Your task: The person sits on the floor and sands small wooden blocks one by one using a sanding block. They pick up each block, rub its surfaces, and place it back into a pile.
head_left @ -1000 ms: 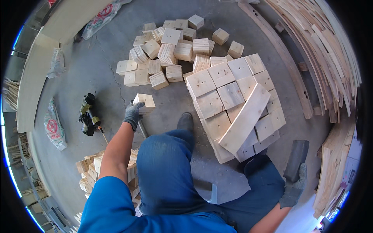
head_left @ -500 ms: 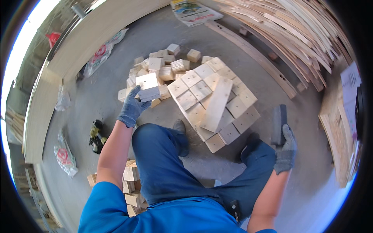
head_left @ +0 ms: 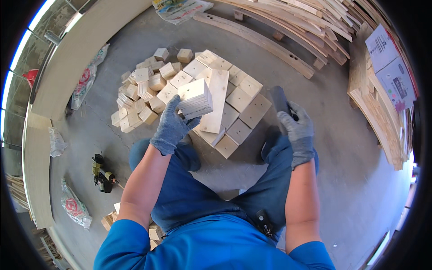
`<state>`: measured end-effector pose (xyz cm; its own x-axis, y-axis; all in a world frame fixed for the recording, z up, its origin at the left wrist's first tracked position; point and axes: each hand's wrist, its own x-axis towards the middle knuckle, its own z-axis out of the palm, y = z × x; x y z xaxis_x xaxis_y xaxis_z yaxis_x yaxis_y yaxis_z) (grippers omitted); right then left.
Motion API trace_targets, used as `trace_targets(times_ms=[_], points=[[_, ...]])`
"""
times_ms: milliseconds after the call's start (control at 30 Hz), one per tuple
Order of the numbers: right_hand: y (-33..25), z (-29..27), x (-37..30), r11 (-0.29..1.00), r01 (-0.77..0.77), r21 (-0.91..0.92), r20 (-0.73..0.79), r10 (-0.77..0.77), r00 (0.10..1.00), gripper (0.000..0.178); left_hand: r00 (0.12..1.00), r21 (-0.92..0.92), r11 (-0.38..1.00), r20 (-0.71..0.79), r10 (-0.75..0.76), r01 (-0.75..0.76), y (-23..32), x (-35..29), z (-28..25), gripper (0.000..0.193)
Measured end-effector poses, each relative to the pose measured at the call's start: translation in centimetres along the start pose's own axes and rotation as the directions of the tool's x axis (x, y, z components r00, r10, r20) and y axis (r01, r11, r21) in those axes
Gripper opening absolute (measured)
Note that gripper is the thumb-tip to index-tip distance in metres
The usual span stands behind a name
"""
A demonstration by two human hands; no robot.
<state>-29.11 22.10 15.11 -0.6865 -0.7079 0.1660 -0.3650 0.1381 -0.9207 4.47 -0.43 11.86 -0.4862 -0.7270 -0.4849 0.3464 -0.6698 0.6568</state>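
My gloved left hand (head_left: 170,129) grips a pale wooden block (head_left: 194,98) from its near left side, the thumb along its edge. Beneath and beyond it is a squared stack of wooden blocks (head_left: 248,88), with a flat wooden board (head_left: 217,101) lying slantwise on top. My right hand (head_left: 299,133), also gloved, is closed round a dark grey rectangular bar (head_left: 280,99), which resembles a sanding block. That hand is just right of the stack, above my knee. The bar points away from me and touches no wood.
Loose wooden blocks (head_left: 143,85) are heaped left of the stack. A cordless drill (head_left: 103,174) lies on the floor at left, near a plastic bag (head_left: 75,204). Long wooden strips (head_left: 288,20) are piled at the far right, behind a beam (head_left: 252,41). More blocks (head_left: 109,220) stand by my left elbow.
The view has shifted. My left hand has carried the wooden block rightward from above the loose heap to over the stack. My right hand with the grey bar has come inward, closer to the stack.
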Motion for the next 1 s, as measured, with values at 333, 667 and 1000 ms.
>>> trace_targets(times_ms=[333, 667, 1000], points=[[-0.1, 2.6, -8.7, 0.876, 0.398, -0.272, 0.070, -0.394, 0.916, 0.065, 0.949, -0.028, 0.949, 0.039, -0.312, 0.313, -9.7, -0.6, 4.5, 0.088], [1.1, 0.6, -19.3, 0.615, 0.589, -0.525, 0.311, -0.506, 0.805, 0.068, 0.889, 0.031, 0.899, 0.133, -0.437, 0.437, -15.7, -4.6, 5.7, 0.078], [7.4, -2.2, -19.2, 0.807, 0.159, -0.568, -0.068, -0.239, 0.969, 0.069, 0.910, 0.106, 0.916, 0.119, -0.398, 0.387, -14.4, -6.3, 4.1, 0.076]])
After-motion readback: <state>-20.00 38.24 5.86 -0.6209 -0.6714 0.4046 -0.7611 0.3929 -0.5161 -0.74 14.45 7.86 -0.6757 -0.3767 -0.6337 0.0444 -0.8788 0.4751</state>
